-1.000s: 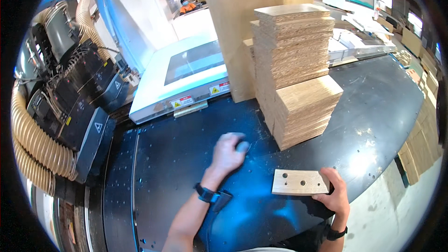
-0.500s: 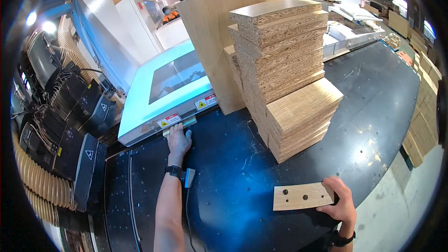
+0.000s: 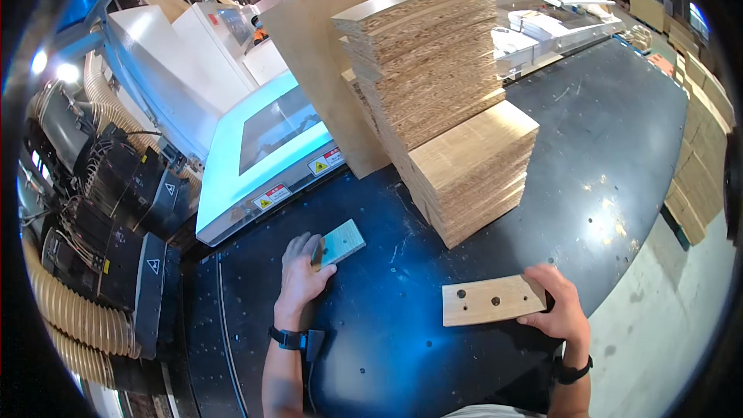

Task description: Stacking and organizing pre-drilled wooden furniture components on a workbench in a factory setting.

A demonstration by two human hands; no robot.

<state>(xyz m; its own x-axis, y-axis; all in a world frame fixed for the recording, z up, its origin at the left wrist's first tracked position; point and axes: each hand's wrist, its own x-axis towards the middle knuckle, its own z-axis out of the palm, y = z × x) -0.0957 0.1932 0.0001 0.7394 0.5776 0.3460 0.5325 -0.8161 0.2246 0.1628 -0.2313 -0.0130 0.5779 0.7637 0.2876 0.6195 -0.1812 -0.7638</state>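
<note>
At the far left, ribbed tan hoses (image 3: 73, 325) curl beside black boxy housings (image 3: 116, 263) with triangular warning stickers. Next to them stands a white machine (image 3: 267, 147) with a smooth, glowing cyan hood and a dark window. On the matte black table (image 3: 619, 155), dotted with small holes and flecked with sawdust, the left hand (image 3: 303, 269) lies palm down with its fingers curled over the near edge of a small block (image 3: 339, 241), a flat rectangular piece tinted cyan by the machine's light; it lies on the table just in front of the machine. Behind it a large smooth board (image 3: 340, 62) leans upright. A tall stack (image 3: 433, 70) of rough-edged chipboard panels rises mid-table, with a lower stack (image 3: 480, 166) touching its front. Near the table's front edge lies a pale wooden plate (image 3: 492, 299), oblong, with several drilled holes; the right hand (image 3: 559, 311) grasps its right end, fingers on top. At the far right, more boards (image 3: 700, 155) are piled along the concrete floor.
</note>
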